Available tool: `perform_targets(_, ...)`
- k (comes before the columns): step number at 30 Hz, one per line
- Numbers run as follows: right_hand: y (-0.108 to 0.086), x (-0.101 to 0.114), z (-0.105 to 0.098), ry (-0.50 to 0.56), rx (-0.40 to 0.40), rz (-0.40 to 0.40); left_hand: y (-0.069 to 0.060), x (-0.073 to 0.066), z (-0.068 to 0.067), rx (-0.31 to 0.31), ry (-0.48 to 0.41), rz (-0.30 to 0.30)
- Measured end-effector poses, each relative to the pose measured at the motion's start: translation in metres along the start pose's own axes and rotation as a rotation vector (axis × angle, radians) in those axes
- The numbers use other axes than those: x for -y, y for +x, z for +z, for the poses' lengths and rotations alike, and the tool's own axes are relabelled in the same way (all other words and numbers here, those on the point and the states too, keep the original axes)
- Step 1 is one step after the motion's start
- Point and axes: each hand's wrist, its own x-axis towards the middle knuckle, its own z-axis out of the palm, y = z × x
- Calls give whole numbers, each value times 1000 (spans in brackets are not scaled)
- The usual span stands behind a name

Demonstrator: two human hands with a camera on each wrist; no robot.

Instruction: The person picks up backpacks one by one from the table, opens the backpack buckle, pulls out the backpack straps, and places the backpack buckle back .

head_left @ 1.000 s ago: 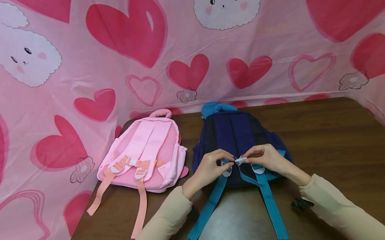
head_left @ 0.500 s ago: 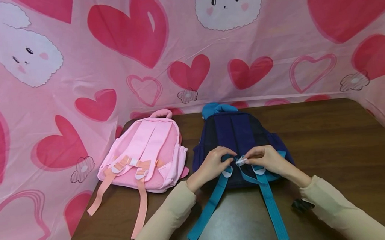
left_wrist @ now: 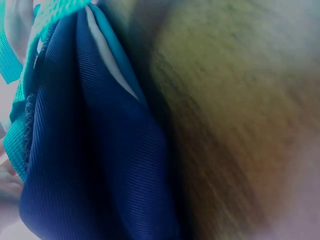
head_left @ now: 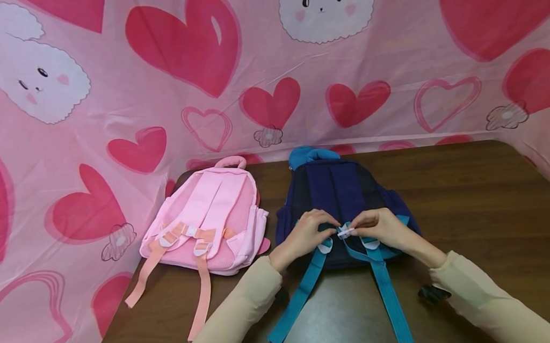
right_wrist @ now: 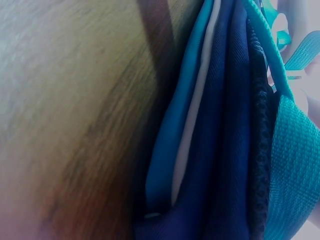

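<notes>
A navy backpack [head_left: 322, 189] lies with its strap side up on the table, its teal webbing straps [head_left: 387, 297] trailing toward me. Over its lower part, my right hand [head_left: 387, 228] pinches a small white plastic buckle [head_left: 345, 233]. My left hand [head_left: 309, 234] pinches at the buckle's left end, where teal webbing meets it; its fingertips partly hide that end. Whether the buckle halves are fully joined is too small to tell. In the left wrist view the bag's navy side [left_wrist: 125, 150] fills the middle, and the right wrist view shows wide teal webbing [right_wrist: 295, 165].
To the left lies a pink backpack [head_left: 210, 214] with peach straps [head_left: 200, 301] and its own small white buckle [head_left: 191, 231] at the middle. A dark object [head_left: 432, 293] sits by the right sleeve. A pink heart-print cloth [head_left: 265, 48] hangs behind the brown wooden table [head_left: 491, 203].
My left hand has moved slightly right, up against the white buckle, closing the small gap between its fingertips and the buckle. My right hand has barely shifted. Both backpacks stay in place.
</notes>
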Motion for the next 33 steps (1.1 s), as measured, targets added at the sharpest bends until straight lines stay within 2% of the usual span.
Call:
perform_targets(10, -1, 0, -1, 5, 24, 38, 3, 5, 0, -30, 11, -7)
perform_targets(19, -4, 0, -5, -11, 9, 18, 4, 7, 2, -39, -7, -23)
perform_targets(26, -7, 2, -9, -44, -27, 6, 4, 4, 2, 1, 35, 26)
perform_targets(33, -10, 4, -11, -70, -35, 43, 6, -4, 4, 19, -14, 131)
